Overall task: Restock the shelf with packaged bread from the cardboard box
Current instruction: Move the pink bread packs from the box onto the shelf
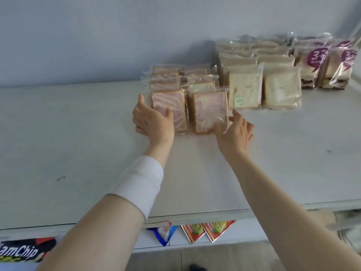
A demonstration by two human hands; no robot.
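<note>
Two rows of pink-marbled bread packs stand on the white shelf (78, 153). My left hand (152, 119) is open and rests against the left side of the front left pack (172, 106). My right hand (234, 132) is open with its fingers touching the lower right corner of the front right pack (210, 112). Neither hand is closed around a pack. The cardboard box is out of view.
White bread packs (244, 90) stand in rows right of the pink ones. Purple-labelled bags (314, 65) fill the far right back corner. A grey wall backs the shelf. Snack packets (207, 229) hang on the tier below the shelf's front edge.
</note>
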